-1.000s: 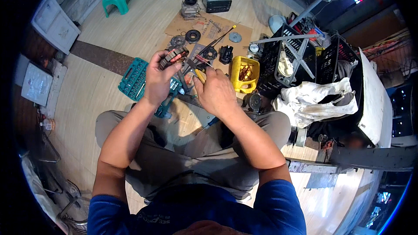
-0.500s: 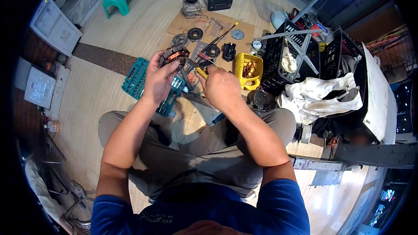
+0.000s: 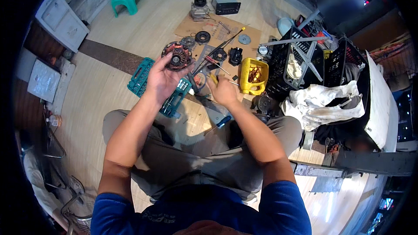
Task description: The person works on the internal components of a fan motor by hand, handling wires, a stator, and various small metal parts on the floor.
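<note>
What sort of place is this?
Probably a repair workshop: open teal plastic tool case, round copper-wound metal part in the left hand, yellow plastic container of coppery pieces.

Copper-wound ring (image 3: 177,53), lower edge partly hidden by the left hand (image 3: 163,77); yellow-handled tool (image 3: 213,78), partly covered by the right hand (image 3: 226,92), working end indistinct. Teal socket case (image 3: 140,80), middle concealed behind the left hand and wrist; small brownish pieces (image 3: 254,75) in the yellow container (image 3: 252,90), too small to identify. Pole-mounted fan (image 3: 310,18), head masked by blur; blue shirt (image 3: 196,206), cut by the lower edge.
</note>
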The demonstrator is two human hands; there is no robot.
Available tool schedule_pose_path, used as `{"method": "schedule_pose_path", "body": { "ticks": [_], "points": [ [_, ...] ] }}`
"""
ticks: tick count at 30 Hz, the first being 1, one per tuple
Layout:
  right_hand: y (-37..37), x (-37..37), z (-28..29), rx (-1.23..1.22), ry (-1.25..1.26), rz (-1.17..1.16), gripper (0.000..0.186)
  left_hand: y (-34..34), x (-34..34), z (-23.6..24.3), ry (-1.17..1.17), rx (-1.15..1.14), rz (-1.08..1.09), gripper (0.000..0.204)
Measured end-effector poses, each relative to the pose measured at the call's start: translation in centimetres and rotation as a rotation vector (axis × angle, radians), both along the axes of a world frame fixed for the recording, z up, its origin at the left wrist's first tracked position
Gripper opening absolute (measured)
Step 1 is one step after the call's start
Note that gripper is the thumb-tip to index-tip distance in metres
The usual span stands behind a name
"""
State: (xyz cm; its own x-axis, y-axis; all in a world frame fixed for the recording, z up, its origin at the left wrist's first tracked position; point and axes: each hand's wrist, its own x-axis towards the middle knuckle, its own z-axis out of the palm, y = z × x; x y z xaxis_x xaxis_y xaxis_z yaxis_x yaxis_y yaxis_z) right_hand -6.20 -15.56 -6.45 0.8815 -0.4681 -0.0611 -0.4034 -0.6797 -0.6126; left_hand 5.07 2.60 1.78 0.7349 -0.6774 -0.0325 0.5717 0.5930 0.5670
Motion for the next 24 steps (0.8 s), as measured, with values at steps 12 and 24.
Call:
{"method": "schedule_pose_path", "body": {
  "ticks": [12,24],
  "points": [
    [2.0,-4.9,-20.9,-0.106,0.756,-0.044,0.076,1.5,0.2,-1.0,0.003,0.101,0.058,0.038],
    [-0.7,7.0,7.4,0.779,-0.446,0.094,0.020,0.5,-0.2,-1.0,-0.122,0.101,0.066,0.034]
  ]
}}
